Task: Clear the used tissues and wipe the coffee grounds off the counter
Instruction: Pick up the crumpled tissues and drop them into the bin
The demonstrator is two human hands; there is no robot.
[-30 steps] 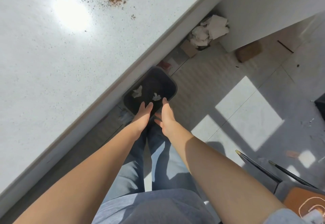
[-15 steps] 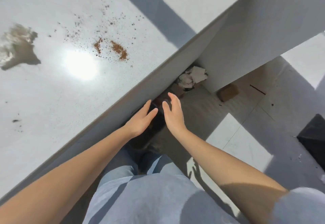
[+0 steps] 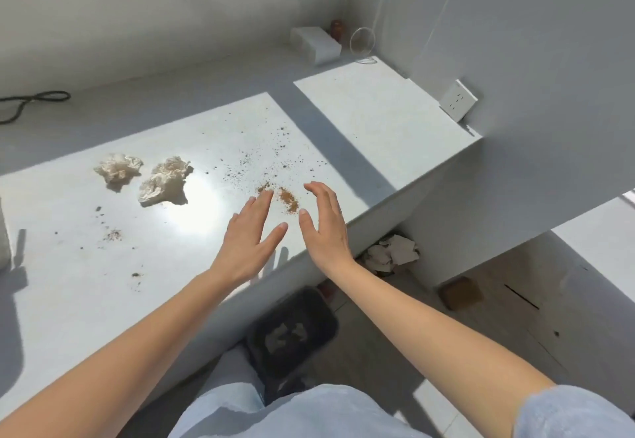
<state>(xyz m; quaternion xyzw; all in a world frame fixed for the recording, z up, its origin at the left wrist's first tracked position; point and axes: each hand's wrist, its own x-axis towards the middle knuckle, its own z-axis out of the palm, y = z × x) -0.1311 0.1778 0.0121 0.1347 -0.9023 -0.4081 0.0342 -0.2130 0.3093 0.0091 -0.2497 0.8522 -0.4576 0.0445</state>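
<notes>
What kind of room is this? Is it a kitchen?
Probably a kitchen or pantry corner, though a rather bare one: a long white counter with spilled coffee grounds, a wall socket beside it, and a dark bin on the floor below.

Bare home kitchen corner: white counter, wall socket, floor bin

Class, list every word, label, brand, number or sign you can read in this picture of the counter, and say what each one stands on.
None can be read.
White box at the back of the counter: no print shows on its faces.
Wall socket: only its pin holes, no lettering.
Small brown jar behind the box: too small to tell whether it bears a label.
</notes>
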